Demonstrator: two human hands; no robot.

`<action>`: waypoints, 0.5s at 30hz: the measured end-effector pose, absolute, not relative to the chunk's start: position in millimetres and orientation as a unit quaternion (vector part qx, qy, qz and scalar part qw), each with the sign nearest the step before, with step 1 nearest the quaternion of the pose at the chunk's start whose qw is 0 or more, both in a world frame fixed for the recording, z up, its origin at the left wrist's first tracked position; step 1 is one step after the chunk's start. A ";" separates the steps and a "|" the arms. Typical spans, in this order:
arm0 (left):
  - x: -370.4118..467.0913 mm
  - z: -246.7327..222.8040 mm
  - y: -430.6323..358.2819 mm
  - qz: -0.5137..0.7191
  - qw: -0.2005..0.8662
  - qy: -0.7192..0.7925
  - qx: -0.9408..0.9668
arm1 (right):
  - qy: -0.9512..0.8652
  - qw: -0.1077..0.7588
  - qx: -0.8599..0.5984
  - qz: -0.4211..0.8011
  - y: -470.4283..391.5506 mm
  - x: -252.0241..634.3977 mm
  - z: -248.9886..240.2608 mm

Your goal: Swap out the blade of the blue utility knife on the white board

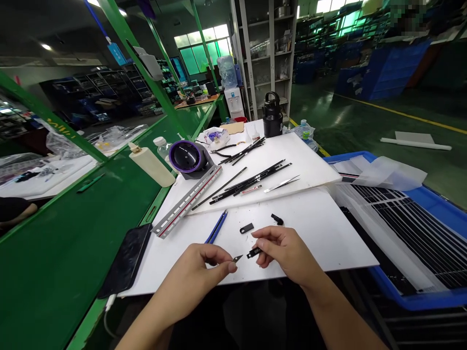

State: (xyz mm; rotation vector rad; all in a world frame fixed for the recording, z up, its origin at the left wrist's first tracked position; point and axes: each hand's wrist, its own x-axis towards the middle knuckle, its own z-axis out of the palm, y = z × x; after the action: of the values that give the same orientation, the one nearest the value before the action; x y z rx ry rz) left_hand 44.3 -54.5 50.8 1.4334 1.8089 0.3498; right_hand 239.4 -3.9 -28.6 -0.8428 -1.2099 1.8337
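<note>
My left hand (204, 267) pinches a small pointed metal blade (237, 258), its tip facing right. Close by on the right, my right hand (280, 250) holds a small black part (253, 252) between thumb and fingers; blade and part are a little apart. Just beyond the hands, a flat black piece with a ring end (246, 228) and another small black piece (277, 219) lie on the white board (310, 233). Blue-handled tweezers or pliers (217, 227) rest beyond my left hand.
Black strips (251, 181), silver tweezers (281, 183) and a grey slotted bar (186, 201) lie farther back. A purple-rimmed device (186, 156), bottle (151, 165) and black flask (273, 119) stand behind. Phone (126, 260) left; blue tray (419, 301) of strips right.
</note>
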 end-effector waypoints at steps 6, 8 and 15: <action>49.1 45.2 -52.7 0.138 0.431 0.703 0.548 | -0.489 0.389 -0.340 0.702 -4.5 239.9 -27.1; 49.6 42.0 -52.1 0.138 0.451 0.698 0.539 | -0.496 0.389 -0.338 0.698 -4.7 240.3 -27.7; 42.8 30.1 -50.5 0.136 0.484 0.681 0.533 | -0.508 0.382 -0.337 0.695 -6.6 240.7 -25.9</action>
State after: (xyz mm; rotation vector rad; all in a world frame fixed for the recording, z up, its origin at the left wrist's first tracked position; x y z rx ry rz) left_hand 42.8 -50.5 30.1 1.2969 1.6573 0.3308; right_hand 240.7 -6.6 -25.9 -0.8592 -1.2950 1.7729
